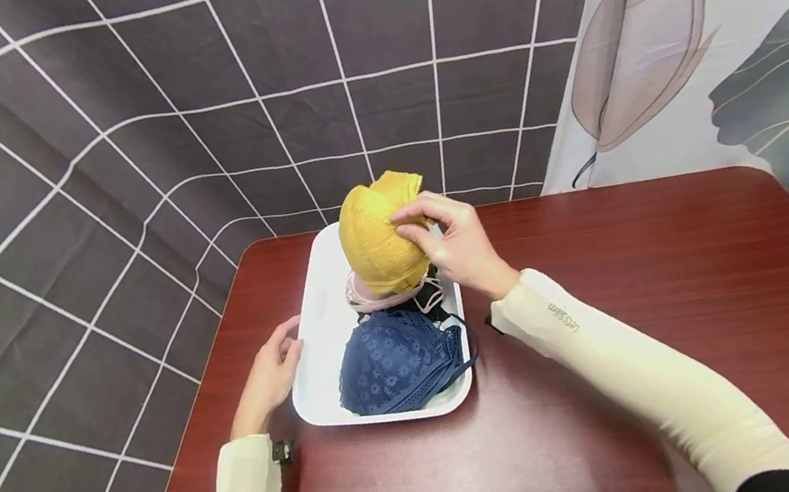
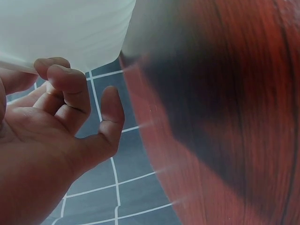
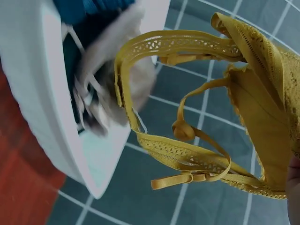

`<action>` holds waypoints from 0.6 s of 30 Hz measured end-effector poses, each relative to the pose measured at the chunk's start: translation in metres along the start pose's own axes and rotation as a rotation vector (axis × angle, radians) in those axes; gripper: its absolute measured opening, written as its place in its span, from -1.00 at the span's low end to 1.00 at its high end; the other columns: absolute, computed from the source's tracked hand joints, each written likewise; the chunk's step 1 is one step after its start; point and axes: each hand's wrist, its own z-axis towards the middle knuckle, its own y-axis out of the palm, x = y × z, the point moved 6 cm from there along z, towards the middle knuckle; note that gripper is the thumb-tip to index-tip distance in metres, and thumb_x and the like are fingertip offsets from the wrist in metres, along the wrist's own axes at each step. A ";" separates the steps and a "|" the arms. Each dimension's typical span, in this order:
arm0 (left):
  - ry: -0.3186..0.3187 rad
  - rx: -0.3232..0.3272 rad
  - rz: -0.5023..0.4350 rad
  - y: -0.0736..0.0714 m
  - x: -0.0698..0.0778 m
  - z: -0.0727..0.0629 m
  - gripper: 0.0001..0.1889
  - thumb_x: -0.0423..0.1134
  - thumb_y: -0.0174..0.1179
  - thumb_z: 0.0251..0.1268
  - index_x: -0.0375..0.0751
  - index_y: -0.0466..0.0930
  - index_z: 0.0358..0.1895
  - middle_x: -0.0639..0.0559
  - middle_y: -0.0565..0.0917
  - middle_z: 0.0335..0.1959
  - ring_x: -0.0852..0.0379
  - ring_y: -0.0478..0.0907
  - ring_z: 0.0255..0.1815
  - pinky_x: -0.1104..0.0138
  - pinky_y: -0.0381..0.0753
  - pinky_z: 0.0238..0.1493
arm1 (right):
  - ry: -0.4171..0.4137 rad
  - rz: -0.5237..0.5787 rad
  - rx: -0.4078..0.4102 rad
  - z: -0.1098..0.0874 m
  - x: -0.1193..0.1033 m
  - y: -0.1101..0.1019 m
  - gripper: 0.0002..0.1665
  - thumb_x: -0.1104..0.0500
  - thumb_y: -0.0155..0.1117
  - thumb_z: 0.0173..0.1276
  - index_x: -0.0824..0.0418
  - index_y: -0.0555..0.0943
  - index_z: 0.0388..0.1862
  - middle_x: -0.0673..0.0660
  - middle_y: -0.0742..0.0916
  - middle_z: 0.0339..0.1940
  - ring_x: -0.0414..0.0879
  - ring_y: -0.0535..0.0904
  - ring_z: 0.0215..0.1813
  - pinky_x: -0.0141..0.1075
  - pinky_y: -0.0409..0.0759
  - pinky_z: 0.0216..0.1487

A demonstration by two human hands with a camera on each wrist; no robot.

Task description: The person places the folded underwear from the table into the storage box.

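Note:
My right hand [image 1: 458, 241] pinches a yellow lace bra [image 1: 380, 239] and holds it up over the far part of a white tray [image 1: 318, 349]. In the right wrist view, the bra's straps [image 3: 187, 164] and band [image 3: 154, 44] hang loose from the cups. A navy floral bra [image 1: 395, 359] lies in the near part of the tray, one strap hanging over the right rim. Beneath the yellow bra are a pale pink bra [image 1: 363, 294] and some black fabric, partly hidden. My left hand [image 1: 272, 372] is at the tray's left side, loosely bent fingertips against the rim, thumb apart.
The tray stands on a reddish-brown wooden table [image 1: 578, 422]. Behind and to the left hangs a dark grey curtain [image 1: 287, 126] with a white grid. A pale leaf-patterned cloth [image 1: 660, 32] hangs at the back right.

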 end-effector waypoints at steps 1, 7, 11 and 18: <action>0.003 -0.002 -0.003 0.000 0.001 0.000 -0.56 -0.34 -0.01 0.43 -0.22 0.27 0.34 -0.16 0.61 -0.30 -0.02 0.58 -0.31 0.14 0.53 -0.26 | 0.007 -0.005 -0.010 -0.001 0.003 0.004 -0.82 0.58 0.29 0.09 0.48 0.65 -0.30 0.28 0.68 -0.34 0.00 0.57 -0.23 -0.33 0.48 -0.18; 0.002 -0.007 -0.004 0.001 0.002 -0.001 -0.55 -0.34 -0.01 0.43 -0.23 0.27 0.35 -0.18 0.62 -0.27 -0.03 0.59 -0.29 0.11 0.54 -0.24 | 0.099 -0.062 -0.104 -0.002 0.028 0.026 -0.83 0.53 0.30 0.13 0.45 0.66 -0.27 0.26 0.70 -0.32 0.02 0.55 -0.24 -0.28 0.49 -0.22; 0.005 -0.007 0.004 0.001 0.003 -0.002 -0.55 -0.34 -0.01 0.43 -0.24 0.26 0.35 -0.16 0.61 -0.30 -0.01 0.57 -0.31 0.12 0.53 -0.26 | 0.160 -0.107 -0.168 -0.006 0.065 0.035 -0.82 0.43 0.31 0.19 0.33 0.67 -0.21 0.13 0.71 -0.26 -0.11 0.54 -0.25 -0.32 0.48 -0.23; 0.004 -0.011 -0.005 0.003 0.004 -0.005 -0.56 -0.34 -0.01 0.43 -0.21 0.27 0.34 -0.14 0.61 -0.30 0.00 0.57 -0.32 0.16 0.52 -0.28 | 0.377 -0.308 -0.262 -0.024 0.116 0.033 -0.72 0.32 0.26 0.29 0.24 0.62 -0.01 0.12 0.66 -0.01 -0.11 0.51 0.00 -0.28 0.40 0.02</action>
